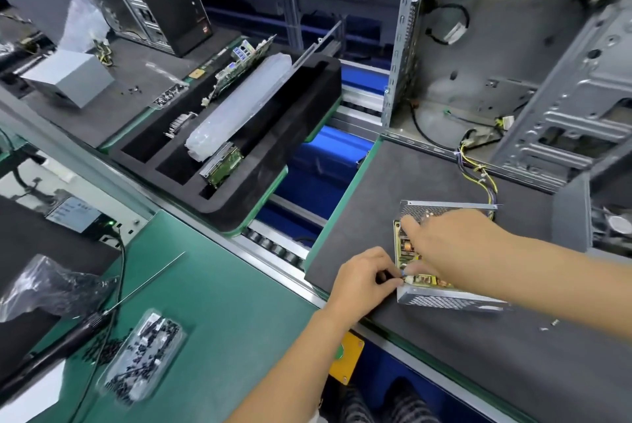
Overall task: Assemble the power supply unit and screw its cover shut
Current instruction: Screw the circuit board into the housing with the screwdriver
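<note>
Both hands work at the open power supply unit [444,296], which sits on the dark mat [461,371] near the computer case [496,63]. Left hand [362,280] pinches a small part (too small to identify) at the board's near corner. Right hand [455,244] reaches over the board, forefinger extended, grasping nothing visible. Two loose screws [550,325] lie nearby on the mat.

My grey mat [427,371] carries the open PSU [444,299], PC case [496,80], loose screws [549,325]. Green bench [222,303]: screw bag [143,357], driver [68,337].
</note>
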`<state>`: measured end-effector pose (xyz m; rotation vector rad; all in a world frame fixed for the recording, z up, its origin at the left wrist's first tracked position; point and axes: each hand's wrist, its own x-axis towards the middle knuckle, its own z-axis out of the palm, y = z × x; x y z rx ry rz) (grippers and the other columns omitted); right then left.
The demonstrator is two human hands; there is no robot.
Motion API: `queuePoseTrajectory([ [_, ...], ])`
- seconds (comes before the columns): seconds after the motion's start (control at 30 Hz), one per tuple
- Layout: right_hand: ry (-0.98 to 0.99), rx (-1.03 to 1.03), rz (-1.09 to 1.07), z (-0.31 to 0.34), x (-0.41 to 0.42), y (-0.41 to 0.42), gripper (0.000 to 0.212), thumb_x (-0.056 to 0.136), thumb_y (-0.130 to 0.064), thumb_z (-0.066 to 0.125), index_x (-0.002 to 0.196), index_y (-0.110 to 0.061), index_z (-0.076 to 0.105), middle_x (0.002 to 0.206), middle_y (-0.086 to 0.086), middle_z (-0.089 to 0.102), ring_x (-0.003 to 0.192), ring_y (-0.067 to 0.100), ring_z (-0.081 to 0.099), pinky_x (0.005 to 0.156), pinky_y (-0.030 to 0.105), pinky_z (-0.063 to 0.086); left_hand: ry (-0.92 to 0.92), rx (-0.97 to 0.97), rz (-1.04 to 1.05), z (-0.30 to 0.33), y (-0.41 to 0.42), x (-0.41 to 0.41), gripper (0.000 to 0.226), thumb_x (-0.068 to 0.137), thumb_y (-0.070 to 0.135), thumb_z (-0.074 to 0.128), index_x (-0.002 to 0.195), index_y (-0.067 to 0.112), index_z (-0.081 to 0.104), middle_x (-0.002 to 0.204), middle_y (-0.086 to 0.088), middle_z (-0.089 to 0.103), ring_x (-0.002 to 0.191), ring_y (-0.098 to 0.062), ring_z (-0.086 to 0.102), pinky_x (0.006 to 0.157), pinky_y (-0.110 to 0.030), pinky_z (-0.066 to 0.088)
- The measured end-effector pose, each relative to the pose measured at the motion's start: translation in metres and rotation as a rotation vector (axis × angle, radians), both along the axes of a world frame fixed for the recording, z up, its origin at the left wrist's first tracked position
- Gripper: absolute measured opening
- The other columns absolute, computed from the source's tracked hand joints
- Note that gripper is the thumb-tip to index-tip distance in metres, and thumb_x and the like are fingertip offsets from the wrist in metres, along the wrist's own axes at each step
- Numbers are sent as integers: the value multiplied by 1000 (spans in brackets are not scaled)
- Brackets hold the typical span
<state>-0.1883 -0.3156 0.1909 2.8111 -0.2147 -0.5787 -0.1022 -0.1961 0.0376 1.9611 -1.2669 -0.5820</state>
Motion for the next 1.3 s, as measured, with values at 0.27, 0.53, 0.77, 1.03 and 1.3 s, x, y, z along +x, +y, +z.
queuePoseTrajectory([
  [0.27, 13, -9, 136, 3, 4, -2, 21, 88, -5, 50, 106, -14, 41, 106, 5, 44, 85, 25, 60, 43, 29, 18, 167, -44, -64, 9, 0, 14, 10, 82, 4, 71, 89, 11, 74, 93, 1, 64, 76, -11, 61, 68, -22, 50],
  [0.53, -78, 24, 72, 5, 2, 1, 26, 95, -38, 45, 107, -16, 38, 100, 2, 56, 76, 21, 63, 43, 26, 17, 395, -134, -130, 42, -11, 15, 24, 77, 19, 82, 98, 16, 71, 88, 0, 66, 80, -25, 57, 73, -35, 50],
  [0.77, -2, 82, 165, 6, 1, -9, 35, 82, -2, 52, 113, -13, 39, 107, 6, 38, 85, 24, 60, 51, 32, 33, 382, -118, -171, 42, -12, 21, 16, 84, 21, 77, 98, 26, 73, 73, 16, 60, 66, -3, 49, 62, -15, 39],
  [1.03, -112, -49, 101, 8, -4, -4, 24, 97, -39, 42, 107, -18, 40, 94, 1, 63, 79, 25, 65, 43, 27, 13, 397, -133, -181, 47, -12, 19, 18, 82, 19, 77, 95, 30, 74, 74, 25, 63, 70, 4, 54, 66, -9, 38],
  [1.3, -55, 29, 115, 14, -6, -7, 21, 98, -24, 41, 116, -12, 44, 106, 6, 53, 85, 26, 61, 47, 27, 23, 424, -76, -247, 59, -14, 22, 26, 82, 17, 78, 105, 24, 69, 87, 14, 66, 69, 4, 55, 66, -13, 43],
])
